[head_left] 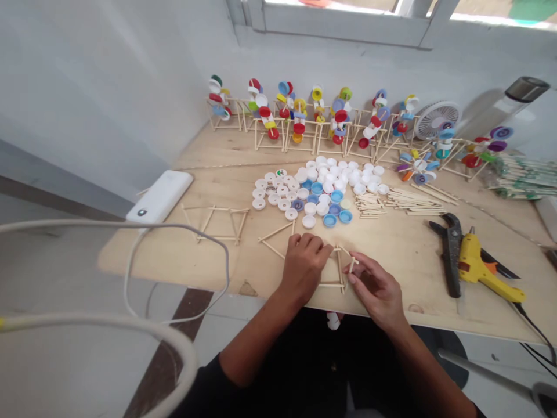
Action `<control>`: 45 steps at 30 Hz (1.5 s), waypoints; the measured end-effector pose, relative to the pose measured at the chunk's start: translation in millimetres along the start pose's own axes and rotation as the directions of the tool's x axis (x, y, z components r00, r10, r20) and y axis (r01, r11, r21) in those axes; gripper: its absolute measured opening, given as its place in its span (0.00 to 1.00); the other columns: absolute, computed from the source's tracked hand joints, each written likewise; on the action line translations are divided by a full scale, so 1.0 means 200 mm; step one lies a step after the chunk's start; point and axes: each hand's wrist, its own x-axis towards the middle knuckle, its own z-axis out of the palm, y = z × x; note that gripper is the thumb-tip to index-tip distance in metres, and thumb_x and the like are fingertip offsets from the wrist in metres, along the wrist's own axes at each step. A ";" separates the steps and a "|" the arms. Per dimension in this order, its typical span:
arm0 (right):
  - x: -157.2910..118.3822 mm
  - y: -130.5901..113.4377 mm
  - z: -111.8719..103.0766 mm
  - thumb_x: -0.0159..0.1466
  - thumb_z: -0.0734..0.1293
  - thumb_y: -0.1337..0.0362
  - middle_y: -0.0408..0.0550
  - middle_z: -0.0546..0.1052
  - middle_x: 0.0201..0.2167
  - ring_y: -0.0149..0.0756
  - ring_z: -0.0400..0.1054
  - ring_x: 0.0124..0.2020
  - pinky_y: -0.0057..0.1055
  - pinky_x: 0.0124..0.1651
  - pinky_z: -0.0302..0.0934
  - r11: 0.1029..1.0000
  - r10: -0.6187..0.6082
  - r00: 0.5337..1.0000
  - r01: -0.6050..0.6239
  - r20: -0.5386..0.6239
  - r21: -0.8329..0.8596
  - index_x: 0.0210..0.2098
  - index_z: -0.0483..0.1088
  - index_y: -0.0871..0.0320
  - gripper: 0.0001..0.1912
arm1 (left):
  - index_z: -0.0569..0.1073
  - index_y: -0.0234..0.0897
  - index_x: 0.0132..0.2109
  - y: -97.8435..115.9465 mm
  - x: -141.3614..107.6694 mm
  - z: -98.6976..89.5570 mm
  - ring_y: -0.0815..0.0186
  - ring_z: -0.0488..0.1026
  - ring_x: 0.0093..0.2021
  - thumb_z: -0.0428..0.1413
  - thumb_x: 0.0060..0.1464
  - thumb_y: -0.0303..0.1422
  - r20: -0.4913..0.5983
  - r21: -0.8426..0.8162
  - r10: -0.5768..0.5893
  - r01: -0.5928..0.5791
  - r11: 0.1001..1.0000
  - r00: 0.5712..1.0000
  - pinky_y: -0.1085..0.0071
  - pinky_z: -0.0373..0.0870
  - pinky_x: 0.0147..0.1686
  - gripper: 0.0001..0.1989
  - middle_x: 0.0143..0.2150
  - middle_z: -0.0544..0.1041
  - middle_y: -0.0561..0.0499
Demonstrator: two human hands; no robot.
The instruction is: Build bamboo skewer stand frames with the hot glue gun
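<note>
A wooden stick frame [340, 267] stands at the table's front edge, between my two hands. My left hand [305, 262] is closed over its left side, fingers bent onto the sticks and covering part of them. At the frame's right corner, my right hand [379, 290] pinches a short wooden stick [353, 265] between thumb and fingertips. Left of my hands, a triangle of sticks [275, 230] lies partly behind my left hand. Another stick frame [217, 237] rests farther left on the wood.
Plastic bottle caps [322, 188] and loose sticks [413, 200] lie beyond my hands. Stick stands with coloured cap wheels [300, 125] line the wall. To the right are a yellow glue gun [476, 267] and a black cutter [451, 255]; a white power bank [161, 197] lies left.
</note>
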 end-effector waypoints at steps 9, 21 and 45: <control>0.00 0.01 0.00 0.62 0.65 0.67 0.46 0.77 0.35 0.33 0.72 0.36 0.31 0.40 0.68 1.000 -0.012 1.000 0.012 0.001 -0.003 0.54 0.66 0.52 0.20 | 0.74 0.39 0.38 -0.01 0.00 0.00 0.62 0.66 0.38 0.49 0.60 0.29 0.006 0.032 0.023 -0.024 0.999 1.000 0.62 0.57 0.42 0.09 0.32 0.72 0.50; 0.00 0.00 0.00 0.61 0.65 0.67 0.45 0.77 0.34 0.31 0.71 0.34 0.30 0.39 0.68 1.000 -0.018 1.000 0.018 -0.004 -0.012 0.54 0.66 0.50 0.21 | 0.74 0.40 0.39 -0.01 0.00 0.01 0.63 0.66 0.37 0.48 0.60 0.29 -0.011 0.030 0.025 -0.025 0.999 1.000 0.63 0.56 0.42 0.09 0.33 0.72 0.50; 0.00 0.01 0.00 0.62 0.65 0.67 0.46 0.76 0.34 0.32 0.71 0.33 0.31 0.37 0.68 1.000 -0.021 1.000 0.021 -0.004 -0.005 0.53 0.66 0.52 0.20 | 0.74 0.40 0.37 0.02 -0.02 0.04 0.62 0.67 0.40 0.50 0.60 0.29 -0.101 -0.010 0.005 -0.006 1.000 0.995 0.63 0.57 0.41 0.08 0.32 0.75 0.51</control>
